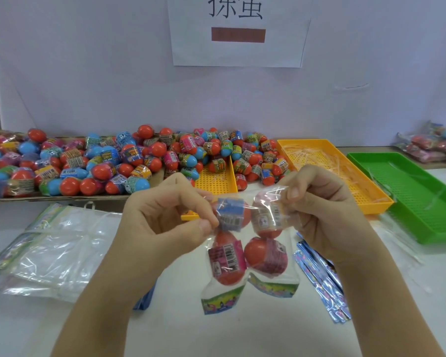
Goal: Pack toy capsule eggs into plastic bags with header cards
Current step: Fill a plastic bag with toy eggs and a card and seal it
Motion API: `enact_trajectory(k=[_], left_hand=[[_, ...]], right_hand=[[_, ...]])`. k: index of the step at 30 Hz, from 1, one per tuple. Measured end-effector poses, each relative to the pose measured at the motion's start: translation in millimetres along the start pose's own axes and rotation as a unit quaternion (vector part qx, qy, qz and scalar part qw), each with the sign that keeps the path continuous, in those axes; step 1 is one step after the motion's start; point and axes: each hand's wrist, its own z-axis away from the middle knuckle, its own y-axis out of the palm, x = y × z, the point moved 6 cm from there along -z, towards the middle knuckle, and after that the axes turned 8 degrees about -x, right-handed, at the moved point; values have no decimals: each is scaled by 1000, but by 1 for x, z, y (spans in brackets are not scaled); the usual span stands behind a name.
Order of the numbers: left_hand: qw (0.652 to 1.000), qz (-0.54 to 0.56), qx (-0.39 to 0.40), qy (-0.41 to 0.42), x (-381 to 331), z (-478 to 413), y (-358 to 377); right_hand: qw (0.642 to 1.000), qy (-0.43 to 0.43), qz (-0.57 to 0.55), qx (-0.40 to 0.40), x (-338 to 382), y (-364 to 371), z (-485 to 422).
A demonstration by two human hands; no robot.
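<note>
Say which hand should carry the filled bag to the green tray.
Right, probably. The right hand pinches the bag at its top, and the green tray lies on that side; the left hand, also pinching it, would have to cross over.

Bright, even, diffuse illumination, shadows faint and soft-edged on the white table [216,336], specular glare streaks on the held bag [265,194] and on the stack of empty bags [57,253], wide-angle bending toward frame edges, slight overall softness, finished packs [433,145] at far right blurred.
</note>
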Motion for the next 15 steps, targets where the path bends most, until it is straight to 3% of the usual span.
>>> enact_trajectory(k=[6, 15], left_hand=[[998, 20, -45, -49, 6, -1, -5], [968, 202, -73, -133, 21, -6, -5]], right_hand=[[999, -6, 32, -22, 1, -4, 0], [998, -14, 47, -42, 5, -4, -1]])
